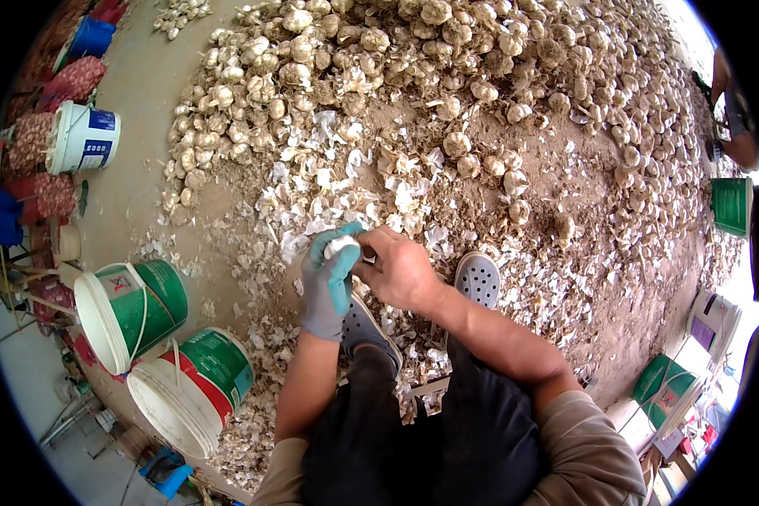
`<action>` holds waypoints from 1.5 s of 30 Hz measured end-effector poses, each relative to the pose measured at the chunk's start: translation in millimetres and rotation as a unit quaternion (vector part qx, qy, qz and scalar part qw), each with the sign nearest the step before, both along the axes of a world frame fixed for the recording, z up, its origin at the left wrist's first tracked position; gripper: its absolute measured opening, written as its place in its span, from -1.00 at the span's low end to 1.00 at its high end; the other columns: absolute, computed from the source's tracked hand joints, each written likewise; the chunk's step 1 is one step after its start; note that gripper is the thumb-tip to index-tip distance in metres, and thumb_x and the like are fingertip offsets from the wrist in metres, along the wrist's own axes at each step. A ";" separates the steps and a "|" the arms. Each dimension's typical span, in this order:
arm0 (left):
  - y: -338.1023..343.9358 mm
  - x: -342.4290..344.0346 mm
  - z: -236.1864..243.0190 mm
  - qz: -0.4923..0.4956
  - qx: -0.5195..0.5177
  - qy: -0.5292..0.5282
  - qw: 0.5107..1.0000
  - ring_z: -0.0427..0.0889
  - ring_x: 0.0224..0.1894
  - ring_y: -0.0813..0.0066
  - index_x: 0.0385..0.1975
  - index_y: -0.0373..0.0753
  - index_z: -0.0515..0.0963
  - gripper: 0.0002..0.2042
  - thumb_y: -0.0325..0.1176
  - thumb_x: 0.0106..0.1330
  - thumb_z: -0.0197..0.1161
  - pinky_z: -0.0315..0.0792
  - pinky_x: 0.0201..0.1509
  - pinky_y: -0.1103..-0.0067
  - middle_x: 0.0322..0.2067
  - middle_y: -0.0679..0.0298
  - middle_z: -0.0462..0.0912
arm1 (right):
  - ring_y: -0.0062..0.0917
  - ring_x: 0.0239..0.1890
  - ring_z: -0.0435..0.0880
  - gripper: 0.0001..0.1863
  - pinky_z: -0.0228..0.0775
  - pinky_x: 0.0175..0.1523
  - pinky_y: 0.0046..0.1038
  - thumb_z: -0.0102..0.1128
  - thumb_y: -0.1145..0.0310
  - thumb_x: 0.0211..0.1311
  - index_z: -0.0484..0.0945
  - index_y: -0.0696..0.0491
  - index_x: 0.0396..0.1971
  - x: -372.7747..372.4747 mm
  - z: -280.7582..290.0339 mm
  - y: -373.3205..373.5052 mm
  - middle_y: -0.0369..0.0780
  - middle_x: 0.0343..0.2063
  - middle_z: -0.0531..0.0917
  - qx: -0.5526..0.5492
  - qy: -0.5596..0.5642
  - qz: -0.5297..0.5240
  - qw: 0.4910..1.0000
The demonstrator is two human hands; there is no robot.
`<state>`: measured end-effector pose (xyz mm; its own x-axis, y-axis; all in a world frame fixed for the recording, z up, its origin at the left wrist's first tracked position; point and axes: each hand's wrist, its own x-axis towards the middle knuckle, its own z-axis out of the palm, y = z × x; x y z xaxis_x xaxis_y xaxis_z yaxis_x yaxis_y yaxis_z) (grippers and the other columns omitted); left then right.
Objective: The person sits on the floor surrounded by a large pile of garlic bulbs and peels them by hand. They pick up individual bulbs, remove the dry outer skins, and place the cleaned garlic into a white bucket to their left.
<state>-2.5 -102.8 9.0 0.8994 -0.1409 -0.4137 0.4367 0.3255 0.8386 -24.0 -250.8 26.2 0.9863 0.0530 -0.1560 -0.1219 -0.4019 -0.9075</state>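
A pale garlic bulb (340, 246) is held in my left hand (327, 274), which wears a grey and teal glove with its fingers wrapped round the bulb. Close against the bulb's right side, my bare right hand (401, 270) has its thumb and forefinger pinched together. What lies between those fingertips is too small to make out. Both hands are above a litter of white garlic skins (325, 198) on the ground, just ahead of my shoes. Past them spreads a large heap of whole garlic bulbs (455, 34), with several loose ones nearer.
Two green and white buckets, one upper (156, 304) and one lower (202, 379), lie at my left. Farther off are a white bucket (88, 139) and red net sacks of garlic (55, 196). More buckets (668, 388) stand at the right, where another person's arm (740, 150) shows.
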 end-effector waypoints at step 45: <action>-9.8 -3.9 12.8 -0.059 0.035 -0.020 0.997 0.60 -0.16 0.51 0.12 -0.41 0.43 -0.46 -0.02 0.40 0.16 0.49 -0.02 0.60 -0.01 0.20 0.59 | -0.25 -0.33 0.65 -0.68 0.56 -0.19 -0.30 0.33 0.56 -0.08 0.48 0.06 -0.27 4.3 6.6 -8.3 -0.16 -0.39 0.59 0.042 -0.043 -0.009 0.998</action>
<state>-6.3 -112.6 21.7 0.8942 -0.2197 -0.3901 0.4343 0.2139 0.8750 -19.7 -259.0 32.8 0.9969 0.0440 -0.0658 -0.0482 -0.3225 -0.9453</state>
